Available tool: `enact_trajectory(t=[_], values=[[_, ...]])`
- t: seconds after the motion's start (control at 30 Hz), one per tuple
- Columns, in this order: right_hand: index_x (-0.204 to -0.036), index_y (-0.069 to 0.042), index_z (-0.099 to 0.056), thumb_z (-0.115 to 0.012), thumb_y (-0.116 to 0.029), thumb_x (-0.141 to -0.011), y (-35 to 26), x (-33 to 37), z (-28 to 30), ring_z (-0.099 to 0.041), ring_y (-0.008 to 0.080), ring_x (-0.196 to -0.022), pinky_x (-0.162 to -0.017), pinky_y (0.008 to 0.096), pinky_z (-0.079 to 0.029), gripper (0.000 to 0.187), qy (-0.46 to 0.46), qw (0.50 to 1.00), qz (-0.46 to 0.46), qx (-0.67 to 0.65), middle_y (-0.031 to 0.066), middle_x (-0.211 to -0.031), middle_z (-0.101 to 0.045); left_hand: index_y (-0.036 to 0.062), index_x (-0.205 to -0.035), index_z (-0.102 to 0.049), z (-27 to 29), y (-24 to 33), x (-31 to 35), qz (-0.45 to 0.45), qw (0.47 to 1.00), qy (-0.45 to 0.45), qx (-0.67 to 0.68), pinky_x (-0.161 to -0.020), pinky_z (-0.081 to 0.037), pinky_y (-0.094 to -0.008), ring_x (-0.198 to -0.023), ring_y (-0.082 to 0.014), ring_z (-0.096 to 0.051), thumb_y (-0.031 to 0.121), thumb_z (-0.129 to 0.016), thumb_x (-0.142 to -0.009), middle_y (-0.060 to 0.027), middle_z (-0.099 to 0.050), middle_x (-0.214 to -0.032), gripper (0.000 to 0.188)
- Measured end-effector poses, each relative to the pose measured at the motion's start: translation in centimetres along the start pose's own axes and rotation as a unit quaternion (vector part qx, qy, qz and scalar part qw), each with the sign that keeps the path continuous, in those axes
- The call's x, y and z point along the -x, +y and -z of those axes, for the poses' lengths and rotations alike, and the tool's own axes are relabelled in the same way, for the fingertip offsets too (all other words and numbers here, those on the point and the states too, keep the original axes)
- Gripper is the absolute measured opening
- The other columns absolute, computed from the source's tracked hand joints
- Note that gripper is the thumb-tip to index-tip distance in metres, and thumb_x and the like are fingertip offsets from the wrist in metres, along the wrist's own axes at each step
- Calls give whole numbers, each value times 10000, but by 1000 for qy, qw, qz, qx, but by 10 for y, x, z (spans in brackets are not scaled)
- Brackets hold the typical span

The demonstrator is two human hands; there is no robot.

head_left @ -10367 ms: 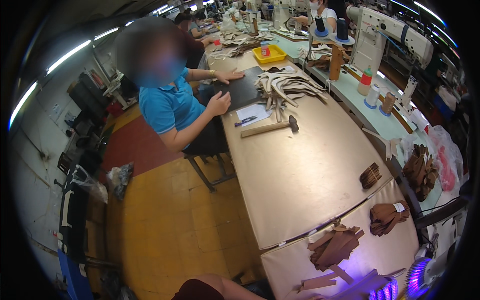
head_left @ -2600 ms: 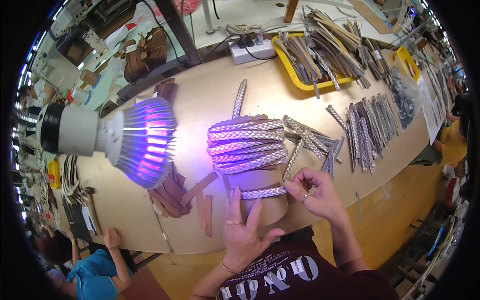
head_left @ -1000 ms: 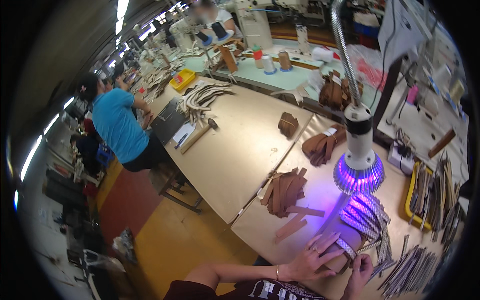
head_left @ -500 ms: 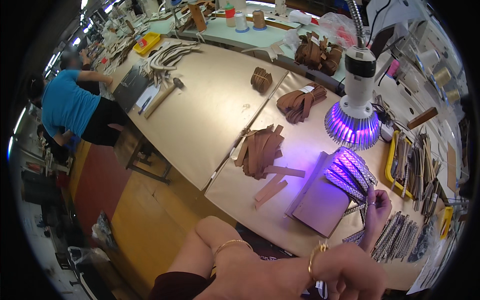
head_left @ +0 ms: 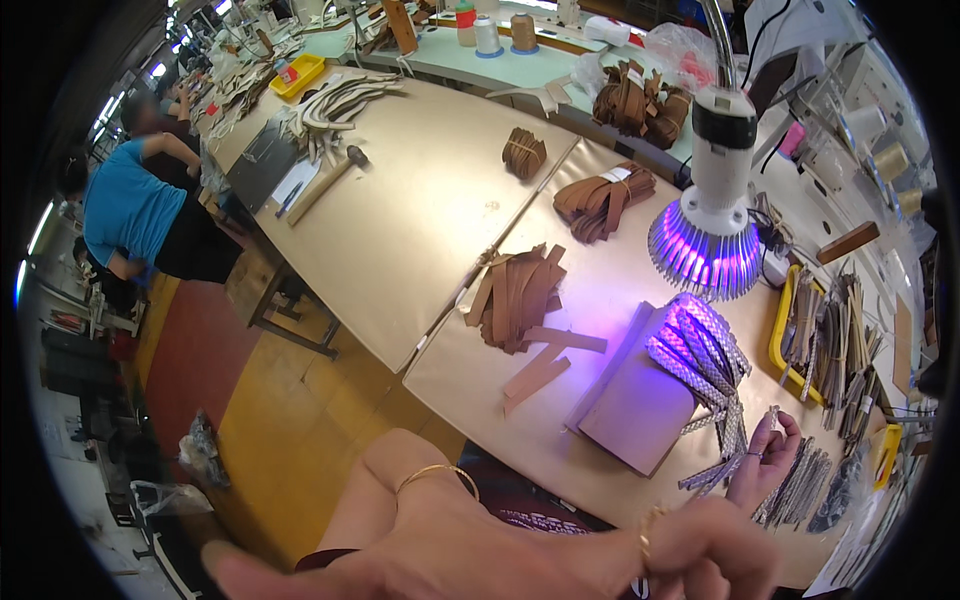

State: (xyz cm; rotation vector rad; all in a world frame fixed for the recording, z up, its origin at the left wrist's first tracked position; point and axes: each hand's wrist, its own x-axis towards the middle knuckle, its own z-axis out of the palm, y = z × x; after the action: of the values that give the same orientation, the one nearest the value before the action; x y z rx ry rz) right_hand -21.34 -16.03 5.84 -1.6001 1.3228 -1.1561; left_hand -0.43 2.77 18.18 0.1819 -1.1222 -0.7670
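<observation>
My right hand [head_left: 766, 455] is raised at the right of the table, thumb and fingertips pinched on what looks like the pale end of a braided strip. Beside it, a bundle of braided strips [head_left: 705, 355] lies draped over a brown board [head_left: 640, 425], its far end lit violet by a lamp [head_left: 706, 250]. Loose strip ends hang toward my hand. Along the lower edge, my left hand [head_left: 420, 555] is large, close and blurred; its fingers cannot be made out clearly. Gold bracelets [head_left: 440, 475] show there, and curled fingers at lower right overlap the right forearm.
Brown strips [head_left: 520, 300] lie left of the board, with tied bundles [head_left: 605, 200] behind. A yellow tray [head_left: 783, 335] of strips stands right; more braided strips [head_left: 795, 485] lie nearer. A hammer [head_left: 330, 185] rests on the far table. A person in blue [head_left: 140, 205] stands far left.
My right hand has drawn away from the bundle, nearer and to the right; strip ends now hang loose beside it. The blurred hand at the lower edge has spread leftward.
</observation>
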Motion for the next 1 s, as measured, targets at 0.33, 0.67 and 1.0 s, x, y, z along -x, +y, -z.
enact_trajectory(t=[0.33, 0.67, 1.0], values=[[-949, -54, -678, -678, -121, -908, 13, 18, 49, -501, 59, -578, -549, 239, -420, 79, 20, 998, -51, 44, -16, -655, -592, 31, -802, -674, 70, -41, 29, 308, 903, 28, -299, -666, -463, -354, -711, -224, -587, 539, -395, -1017, -124, -626, -858, 618], [-956, -73, -663, -672, -283, -920, 23, 35, 81, -644, 201, -617, -583, 334, -490, 213, 36, 995, -84, 25, 68, -691, -656, -32, -1034, -665, 69, -109, 44, 337, 696, -43, -633, -694, -500, -289, -785, -192, -624, 173, -574, -987, -123, -642, -861, 229], [-969, -66, -644, -656, -292, -927, 0, 41, 59, -637, 263, -636, -605, 366, -500, 231, -12, 999, -24, 46, 102, -729, -652, -12, -1048, -665, 65, -106, 53, 377, 733, -13, -566, -627, -493, -252, -773, -162, -620, 165, -589, -985, -94, -661, -863, 203]])
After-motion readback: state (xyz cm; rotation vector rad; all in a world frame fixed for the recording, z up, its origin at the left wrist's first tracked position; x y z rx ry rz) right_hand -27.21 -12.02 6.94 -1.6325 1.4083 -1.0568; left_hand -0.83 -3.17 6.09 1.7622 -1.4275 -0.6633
